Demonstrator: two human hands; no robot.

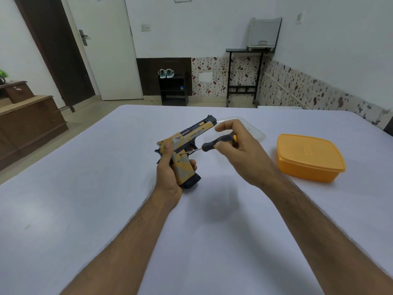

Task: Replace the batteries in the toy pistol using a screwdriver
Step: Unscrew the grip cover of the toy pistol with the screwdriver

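Gripping the orange-and-grey plastic toy pistol (183, 153) by its handle above the white counter (85, 209), the left hand (170, 175) steadies it while the right hand (240, 154) pinches the black-and-yellow-handled screwdriver (214, 144), shaft pointing leftward, tip seemingly at a grip screw.

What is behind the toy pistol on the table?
Behind the toy pistol, a clear plastic lid lies flat on the white table. The pistol and the right hand holding the screwdriver cover its near part.
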